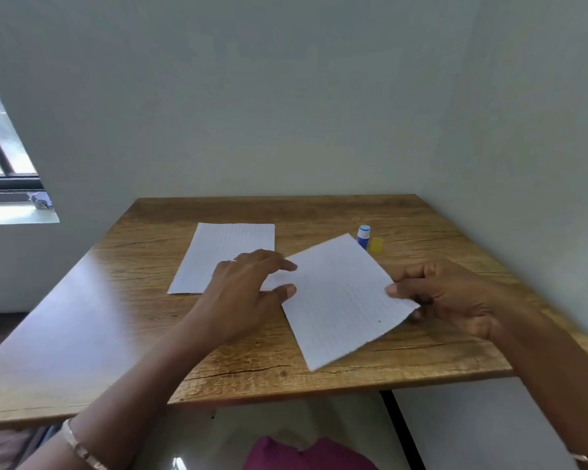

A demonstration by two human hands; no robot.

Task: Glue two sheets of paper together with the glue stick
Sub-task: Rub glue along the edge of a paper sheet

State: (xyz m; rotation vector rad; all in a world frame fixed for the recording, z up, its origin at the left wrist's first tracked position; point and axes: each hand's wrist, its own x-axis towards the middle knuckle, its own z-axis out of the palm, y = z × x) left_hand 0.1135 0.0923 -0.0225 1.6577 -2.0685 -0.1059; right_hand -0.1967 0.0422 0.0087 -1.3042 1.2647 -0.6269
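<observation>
Daylight is streaming in from the window (4, 154) left of the table (319, 212), glaring white across the table's left side; your left hand (241, 296) and the sheet (340, 300) are blurring slightly.

Right hand (448, 296) pinches a lined sheet (336, 300) over the table (421, 218), left hand (245, 286) loose beside it.

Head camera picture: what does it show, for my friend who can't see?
A person's right hand pinches a lined sheet over a wooden table, while the left hand touches its other edge. A second sheet lies flat behind, and a blue glue stick stands by a yellow cap.
</observation>
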